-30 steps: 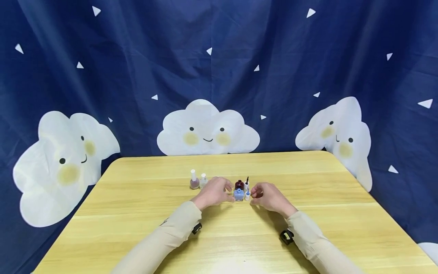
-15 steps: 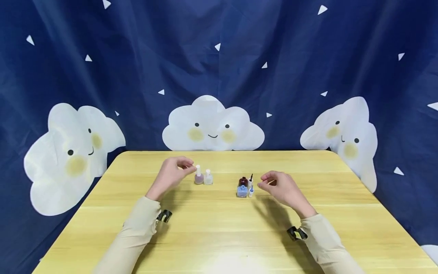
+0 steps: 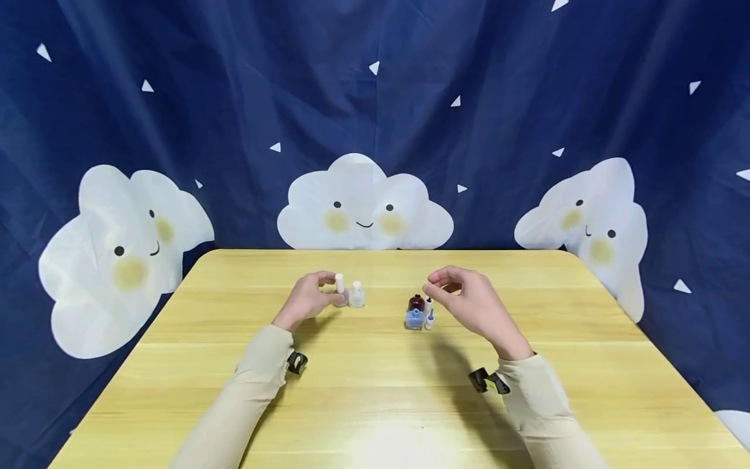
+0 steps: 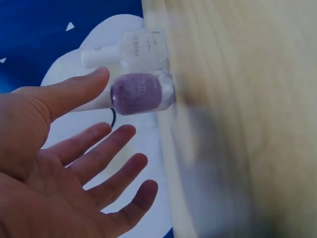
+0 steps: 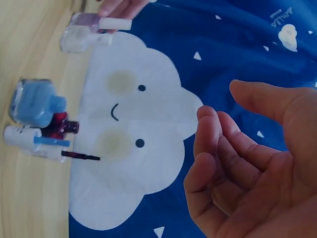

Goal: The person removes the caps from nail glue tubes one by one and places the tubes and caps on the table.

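Note:
My left hand (image 3: 307,301) is beside a purple nail polish bottle (image 4: 141,93) with a white cap. In the left wrist view its thumb lies across the bottle's neck while the other fingers spread out below, apart from it. A clear nail polish bottle (image 3: 357,297), also white-capped, stands just right of the purple one. My right hand (image 3: 469,296) hovers above the uncapped bottles with relaxed fingers and holds nothing. Below it are a light blue bottle (image 5: 35,103) and a dark red bottle (image 3: 416,302). Their white brush caps (image 5: 22,137) stand alongside, brushes pointing up.
Everything stands on a light wooden table (image 3: 363,378). A dark blue curtain (image 3: 375,117) with white clouds hangs behind the table's back edge.
My left hand left the blue bottle, swung left past the purple bottle, then came in around it. My right hand drew back from the caps and rose above them.

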Demonstrator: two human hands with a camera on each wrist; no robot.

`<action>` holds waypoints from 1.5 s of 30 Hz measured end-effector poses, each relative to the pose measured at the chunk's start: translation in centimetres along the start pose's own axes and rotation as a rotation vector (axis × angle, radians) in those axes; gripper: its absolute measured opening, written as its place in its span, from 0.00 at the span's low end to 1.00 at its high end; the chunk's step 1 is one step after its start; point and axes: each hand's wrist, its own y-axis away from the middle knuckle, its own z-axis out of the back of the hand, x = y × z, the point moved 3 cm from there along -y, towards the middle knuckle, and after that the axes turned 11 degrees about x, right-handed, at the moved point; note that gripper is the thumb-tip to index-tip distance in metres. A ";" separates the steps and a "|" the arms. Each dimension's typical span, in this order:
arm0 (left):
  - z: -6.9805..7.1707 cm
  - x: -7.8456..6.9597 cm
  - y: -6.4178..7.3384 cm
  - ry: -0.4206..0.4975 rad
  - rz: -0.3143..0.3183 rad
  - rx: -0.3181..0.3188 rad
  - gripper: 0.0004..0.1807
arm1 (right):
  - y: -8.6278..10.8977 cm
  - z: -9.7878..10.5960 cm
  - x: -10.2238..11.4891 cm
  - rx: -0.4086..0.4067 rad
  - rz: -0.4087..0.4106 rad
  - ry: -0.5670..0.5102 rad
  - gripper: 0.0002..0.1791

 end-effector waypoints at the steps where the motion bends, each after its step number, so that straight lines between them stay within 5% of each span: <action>1: -0.1 0.1 0.0 0.007 0.000 0.000 0.31 | 0.0 0.0 0.1 -0.002 0.006 -0.003 0.12; 7: -0.7 0.4 -0.4 0.005 -0.022 0.002 0.15 | -0.1 0.2 0.3 -0.004 0.040 -0.007 0.11; 12: -0.7 0.7 -0.3 -0.043 0.010 -0.001 0.14 | -0.1 0.0 0.3 0.019 0.044 -0.009 0.10; 19: -0.9 0.0 0.8 -0.099 -0.028 0.111 0.05 | -0.2 -1.2 0.3 0.086 0.061 -0.016 0.06; 29: -3.1 -1.6 2.7 -0.118 -0.055 0.248 0.06 | -0.3 -3.9 0.7 0.165 0.111 0.000 0.05; 39: -5.9 -3.9 4.0 -0.200 -0.165 0.323 0.06 | 0.2 -5.5 0.5 0.213 0.132 0.057 0.06; 45: -7.1 -4.8 4.9 -0.239 -0.230 0.379 0.06 | 0.4 -6.5 0.8 0.253 0.212 0.079 0.12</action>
